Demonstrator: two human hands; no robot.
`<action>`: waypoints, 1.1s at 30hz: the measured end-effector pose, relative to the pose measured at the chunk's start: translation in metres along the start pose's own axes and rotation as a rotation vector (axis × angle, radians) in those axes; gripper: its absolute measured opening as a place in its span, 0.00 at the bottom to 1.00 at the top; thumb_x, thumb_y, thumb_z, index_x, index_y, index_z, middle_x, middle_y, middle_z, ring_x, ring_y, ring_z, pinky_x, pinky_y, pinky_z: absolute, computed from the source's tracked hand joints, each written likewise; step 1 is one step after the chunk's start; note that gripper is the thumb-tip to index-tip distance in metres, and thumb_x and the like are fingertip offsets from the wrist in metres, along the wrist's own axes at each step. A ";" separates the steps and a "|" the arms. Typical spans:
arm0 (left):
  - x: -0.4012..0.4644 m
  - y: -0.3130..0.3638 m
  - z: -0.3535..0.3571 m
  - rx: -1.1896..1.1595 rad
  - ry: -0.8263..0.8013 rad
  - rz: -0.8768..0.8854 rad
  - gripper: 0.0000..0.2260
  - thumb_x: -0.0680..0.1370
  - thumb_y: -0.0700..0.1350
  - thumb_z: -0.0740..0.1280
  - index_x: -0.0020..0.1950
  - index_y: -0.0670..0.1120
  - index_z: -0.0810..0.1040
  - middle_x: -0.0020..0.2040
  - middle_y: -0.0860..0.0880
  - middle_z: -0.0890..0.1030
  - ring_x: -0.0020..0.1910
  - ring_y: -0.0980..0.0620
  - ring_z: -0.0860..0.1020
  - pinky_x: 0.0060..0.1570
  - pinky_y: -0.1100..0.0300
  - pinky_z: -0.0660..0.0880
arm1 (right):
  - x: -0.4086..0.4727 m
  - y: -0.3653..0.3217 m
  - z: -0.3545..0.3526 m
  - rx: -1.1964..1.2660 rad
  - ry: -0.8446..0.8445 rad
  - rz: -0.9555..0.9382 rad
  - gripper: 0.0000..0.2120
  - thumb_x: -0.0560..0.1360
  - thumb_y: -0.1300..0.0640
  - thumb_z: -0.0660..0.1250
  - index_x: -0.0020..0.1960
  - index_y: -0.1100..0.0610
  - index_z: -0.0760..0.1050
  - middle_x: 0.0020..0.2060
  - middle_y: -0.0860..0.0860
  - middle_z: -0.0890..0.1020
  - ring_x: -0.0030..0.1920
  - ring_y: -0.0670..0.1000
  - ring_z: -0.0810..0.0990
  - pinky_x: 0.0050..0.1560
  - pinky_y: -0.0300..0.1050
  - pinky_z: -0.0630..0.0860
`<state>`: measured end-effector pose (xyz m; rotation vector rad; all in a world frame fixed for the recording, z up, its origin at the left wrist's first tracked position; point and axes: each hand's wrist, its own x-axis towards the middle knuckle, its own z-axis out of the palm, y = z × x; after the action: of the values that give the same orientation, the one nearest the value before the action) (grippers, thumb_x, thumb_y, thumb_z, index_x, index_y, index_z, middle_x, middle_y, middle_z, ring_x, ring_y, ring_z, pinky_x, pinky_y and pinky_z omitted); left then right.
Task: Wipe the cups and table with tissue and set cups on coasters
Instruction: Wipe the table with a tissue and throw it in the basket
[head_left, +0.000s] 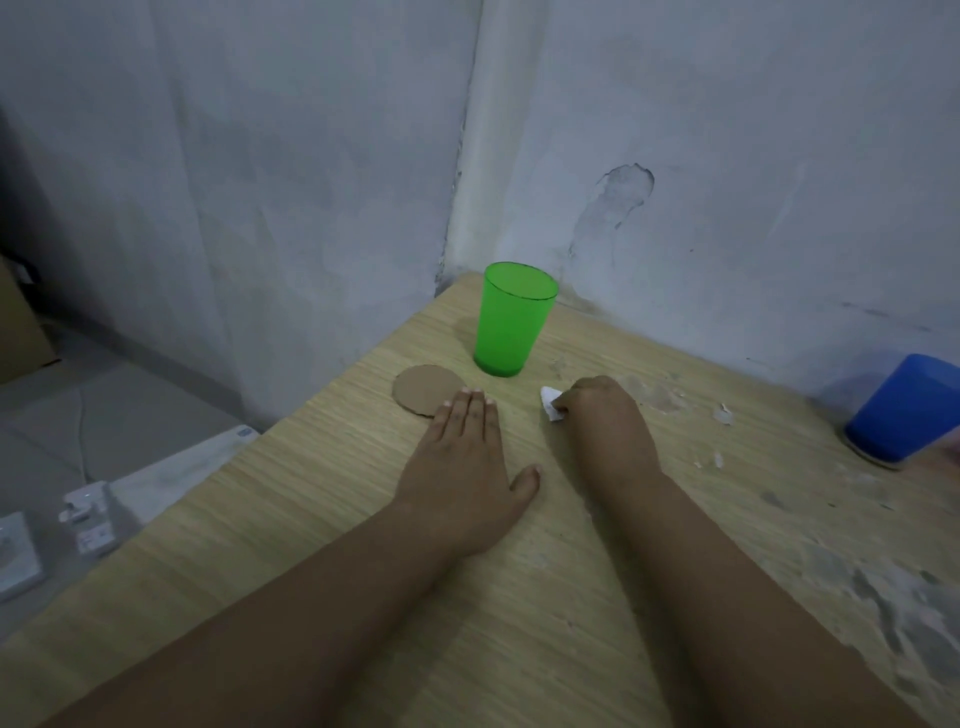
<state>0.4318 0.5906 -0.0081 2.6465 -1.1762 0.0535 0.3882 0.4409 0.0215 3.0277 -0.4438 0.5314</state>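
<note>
A green plastic cup (511, 319) stands upright on the wooden table (311, 519) near the wall corner. A round brown cardboard coaster (423, 387) lies just in front and left of it, bare. My left hand (462, 457) rests flat on the table, fingertips touching the coaster's near edge. My right hand (602, 410) is closed around a small wad of white tissue (549, 402), pressed to the table right of the green cup. A blue cup (906, 410) sits upside down on another coaster (872, 458) at the far right edge.
White flecks and pale smears (722, 415) mark the table's right side. Walls close off the back and right. The table's left edge drops to a floor with white boxes (88, 514) and a cardboard box (21, 332).
</note>
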 end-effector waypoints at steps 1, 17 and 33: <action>0.000 0.000 0.000 0.001 0.000 0.006 0.36 0.78 0.62 0.47 0.76 0.38 0.44 0.78 0.40 0.45 0.77 0.47 0.42 0.72 0.54 0.37 | 0.007 0.000 0.002 0.025 -0.004 0.066 0.15 0.72 0.64 0.63 0.31 0.54 0.63 0.27 0.52 0.60 0.35 0.55 0.66 0.37 0.44 0.60; 0.001 -0.001 0.002 0.004 0.006 0.061 0.34 0.79 0.62 0.47 0.77 0.40 0.45 0.78 0.43 0.47 0.77 0.50 0.42 0.72 0.56 0.37 | 0.016 -0.005 0.007 0.169 -0.094 0.103 0.09 0.77 0.60 0.60 0.38 0.57 0.68 0.37 0.56 0.70 0.40 0.50 0.69 0.42 0.40 0.60; 0.001 -0.001 0.002 -0.010 -0.026 0.128 0.34 0.79 0.61 0.47 0.77 0.41 0.46 0.78 0.43 0.47 0.77 0.51 0.44 0.72 0.58 0.39 | -0.002 -0.016 -0.010 0.221 -0.149 -0.090 0.11 0.74 0.64 0.61 0.49 0.65 0.80 0.48 0.61 0.80 0.51 0.58 0.76 0.52 0.46 0.68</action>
<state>0.4325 0.5900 -0.0105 2.5676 -1.3500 0.0362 0.3874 0.4576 0.0303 3.2947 -0.2685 0.3746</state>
